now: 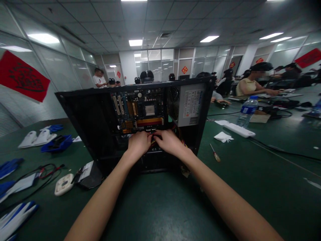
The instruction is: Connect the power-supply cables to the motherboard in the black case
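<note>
An open black computer case (100, 152) stands on the table in front of me, its inside facing me. Within it are the motherboard (140, 100), with a bare square processor (150, 110), and a silver power supply (190, 105) at the upper right. My left hand (139, 143) and my right hand (168, 140) meet just below the orange memory slots. The fingertips of both hands are pinched on a bundle of thin cables (153, 143), red, yellow and black. Where the cable ends go is hidden behind my fingers.
Left of the case lie a dark boxy part (89, 175), a white rounded device (64, 184), a blue tray (56, 144) and work gloves (17, 219). To the right are a screwdriver (215, 153), a white power strip (239, 130) and a water bottle (247, 112). People sit farther back.
</note>
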Demonstrator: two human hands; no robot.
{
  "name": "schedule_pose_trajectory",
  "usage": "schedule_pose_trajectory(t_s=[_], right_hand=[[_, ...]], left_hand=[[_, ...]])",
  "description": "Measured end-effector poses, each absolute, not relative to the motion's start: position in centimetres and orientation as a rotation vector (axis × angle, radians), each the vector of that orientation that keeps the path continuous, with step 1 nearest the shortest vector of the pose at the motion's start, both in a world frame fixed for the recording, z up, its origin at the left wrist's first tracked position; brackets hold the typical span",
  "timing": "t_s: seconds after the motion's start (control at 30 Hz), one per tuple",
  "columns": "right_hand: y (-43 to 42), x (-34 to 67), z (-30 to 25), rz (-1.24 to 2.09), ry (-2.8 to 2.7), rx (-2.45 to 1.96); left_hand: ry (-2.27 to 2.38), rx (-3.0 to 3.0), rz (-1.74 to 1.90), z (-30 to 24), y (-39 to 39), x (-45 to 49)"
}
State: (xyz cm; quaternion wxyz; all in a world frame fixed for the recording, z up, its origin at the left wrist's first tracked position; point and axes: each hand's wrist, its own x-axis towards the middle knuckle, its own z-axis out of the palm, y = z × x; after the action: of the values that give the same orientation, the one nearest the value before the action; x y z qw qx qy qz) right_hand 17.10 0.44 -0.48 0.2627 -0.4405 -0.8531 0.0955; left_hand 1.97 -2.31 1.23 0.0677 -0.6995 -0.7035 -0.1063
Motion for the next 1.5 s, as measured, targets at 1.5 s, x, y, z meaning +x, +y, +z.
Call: schedule_pose_trajectory(t_s=[1.5], right_hand=[[4.8,15.3,-0.9,0.048,-2.358,-1.544]], left_hand=[[-2.08,-2.112,-0.312,0.6,-1.9,2.2]])
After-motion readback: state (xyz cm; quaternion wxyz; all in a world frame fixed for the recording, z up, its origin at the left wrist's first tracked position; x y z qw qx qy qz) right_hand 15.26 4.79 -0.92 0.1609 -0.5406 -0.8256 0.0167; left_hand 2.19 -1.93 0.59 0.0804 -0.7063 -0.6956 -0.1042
